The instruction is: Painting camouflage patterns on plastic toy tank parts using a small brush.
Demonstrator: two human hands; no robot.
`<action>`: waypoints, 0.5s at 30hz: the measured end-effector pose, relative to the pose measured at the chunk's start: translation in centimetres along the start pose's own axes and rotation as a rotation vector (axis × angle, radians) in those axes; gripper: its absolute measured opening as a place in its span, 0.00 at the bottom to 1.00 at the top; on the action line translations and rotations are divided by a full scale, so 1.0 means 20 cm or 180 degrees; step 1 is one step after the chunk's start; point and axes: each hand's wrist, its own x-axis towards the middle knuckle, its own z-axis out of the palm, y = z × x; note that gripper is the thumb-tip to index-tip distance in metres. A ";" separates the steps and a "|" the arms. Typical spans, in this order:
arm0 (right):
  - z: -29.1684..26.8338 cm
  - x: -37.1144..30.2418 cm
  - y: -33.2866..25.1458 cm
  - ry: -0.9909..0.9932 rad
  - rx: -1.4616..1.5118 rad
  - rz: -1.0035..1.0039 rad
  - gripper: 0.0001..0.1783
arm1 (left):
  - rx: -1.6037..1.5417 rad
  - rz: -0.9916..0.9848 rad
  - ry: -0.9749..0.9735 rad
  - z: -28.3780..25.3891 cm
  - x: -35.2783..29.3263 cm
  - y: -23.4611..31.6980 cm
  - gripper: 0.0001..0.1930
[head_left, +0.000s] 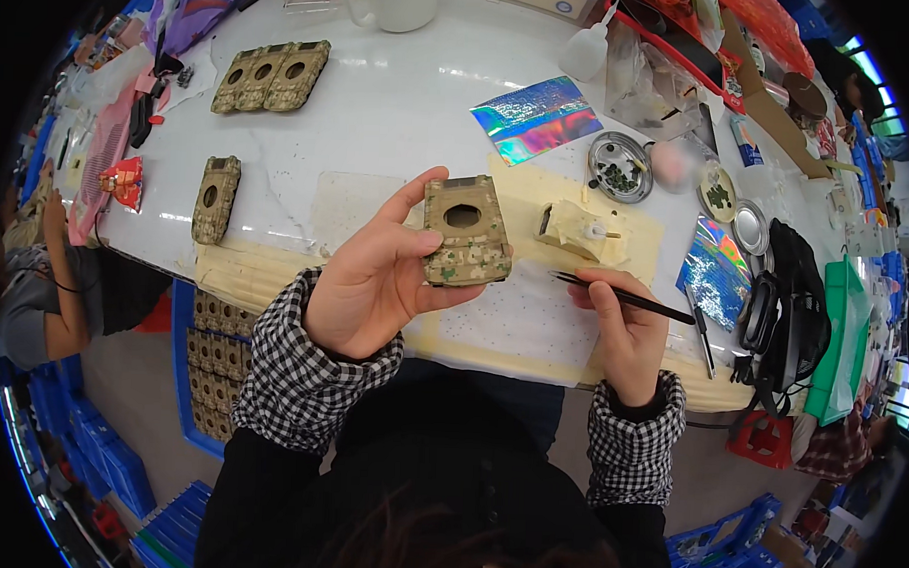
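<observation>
My left hand (359,291) grips a camouflage-painted toy tank hull (466,252) by its sides, thumb on one edge and fingers at the other. The hull's top, with a round hole, faces up toward me. Held in my right hand (628,340) is a pair of black tweezers (659,305), its pointed tips a short way right of the hull and not touching it. Just beyond those tips sits a cream-coloured, tape-covered block (586,236) with a small white piece on it. A round metal dish (633,188) of small dark green bits stands farther right.
Three similar hulls (265,75) stand far left, another (215,201) nearer. A blue crate (183,350) below the table holds several more. Shiny sheets (535,119), a white mug (402,4), a black bag (802,296) and a green tray (845,338) surround the workspace. People sit at both sides.
</observation>
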 end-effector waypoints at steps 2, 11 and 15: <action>0.01 0.01 0.02 -0.0013 -0.0024 -0.0054 0.08 | -0.0009 -0.0020 0.0022 0.00 -0.01 0.00 0.32; 0.01 0.01 0.02 0.0020 -0.0034 -0.0064 0.08 | -0.0017 -0.0064 0.0062 0.00 0.00 -0.01 0.32; 0.01 0.01 0.03 0.0028 -0.0005 -0.0054 0.08 | -0.0009 -0.0063 0.0070 0.00 0.00 -0.01 0.32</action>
